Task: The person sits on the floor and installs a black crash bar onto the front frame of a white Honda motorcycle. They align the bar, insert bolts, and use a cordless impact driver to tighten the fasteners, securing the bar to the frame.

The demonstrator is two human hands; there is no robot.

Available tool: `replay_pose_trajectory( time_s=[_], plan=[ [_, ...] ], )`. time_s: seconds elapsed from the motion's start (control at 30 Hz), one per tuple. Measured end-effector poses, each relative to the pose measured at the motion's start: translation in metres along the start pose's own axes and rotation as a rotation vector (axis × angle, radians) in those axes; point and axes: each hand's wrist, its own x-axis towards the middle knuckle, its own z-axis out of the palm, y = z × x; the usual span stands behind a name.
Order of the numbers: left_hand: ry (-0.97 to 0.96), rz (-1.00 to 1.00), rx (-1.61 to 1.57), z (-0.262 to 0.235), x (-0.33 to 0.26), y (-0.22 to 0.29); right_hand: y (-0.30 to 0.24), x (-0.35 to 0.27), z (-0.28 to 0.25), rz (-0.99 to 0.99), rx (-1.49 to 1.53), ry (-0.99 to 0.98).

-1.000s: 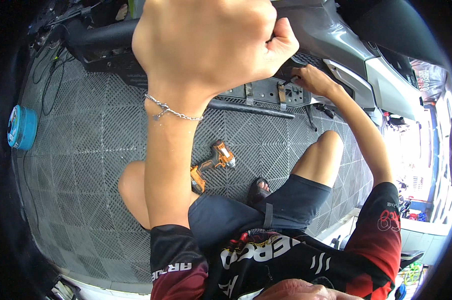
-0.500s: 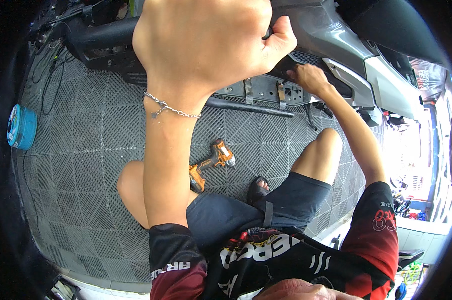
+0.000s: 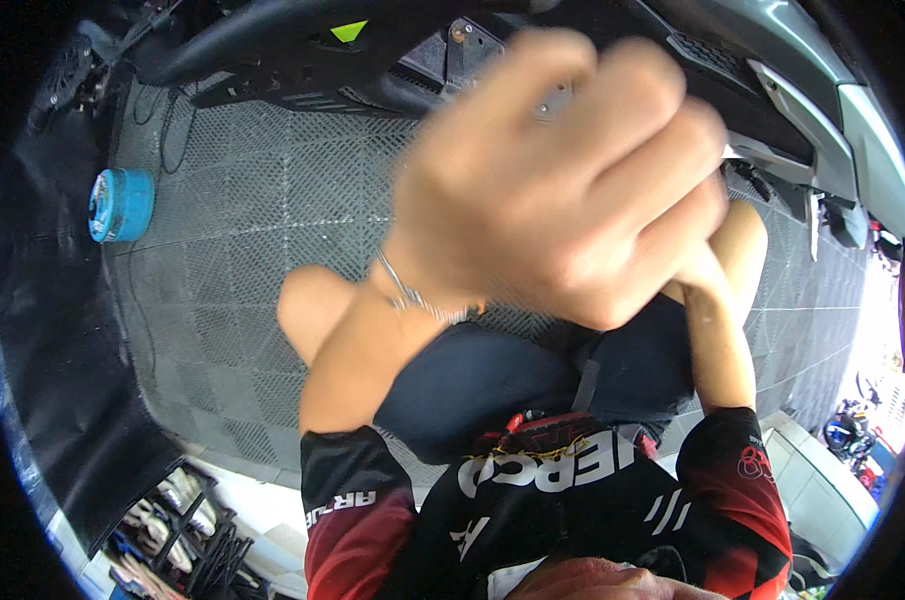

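Close in front of me, my left hand [image 3: 557,185] is raised and blurred by motion. Its fingers are curled closed; whatever they hold, if anything, is hidden behind the knuckles. A silver chain bracelet [image 3: 412,295] circles that wrist. My right hand [image 3: 705,215] lies directly behind the left, with its fingers covered. Beyond both hands runs the dark lower bodywork [image 3: 302,55] of a scooter-like vehicle, where a metal bracket [image 3: 462,50] with a bolt shows. A grey side panel [image 3: 787,120] with a pale trim strip is at the upper right.
A round blue tub [image 3: 124,205] stands on the grey ribbed floor tiles [image 3: 232,200] at the left. Thin dark cables [image 3: 177,130] lie near the far left. Several items sit in a dark rack [image 3: 187,530] at the lower left. My bent knees flank the space before me.
My left hand has come down and right, nearer my chest. My right hand has drawn back from the vehicle to behind it. The view has shifted, and the orange cordless drill is now almost wholly covered.
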Motion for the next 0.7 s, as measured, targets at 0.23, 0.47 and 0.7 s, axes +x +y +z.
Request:
replay_pose_trajectory(
  time_s=[0.23,0.47,0.7],
  plan=[
    [-0.649,-0.985,-0.289,-0.010,-0.124,0.077,0.058,0.005,0.059,0.319,0.547,-0.447],
    [-0.600,-1.263,-0.086,-0.020,-0.148,0.136,0.234,-0.002,0.171,1.170,0.836,0.218],
    [-0.245,-1.322,-0.170,-0.002,-0.150,0.176,0.291,0.019,0.227,0.619,-0.322,0.023]
  ],
)
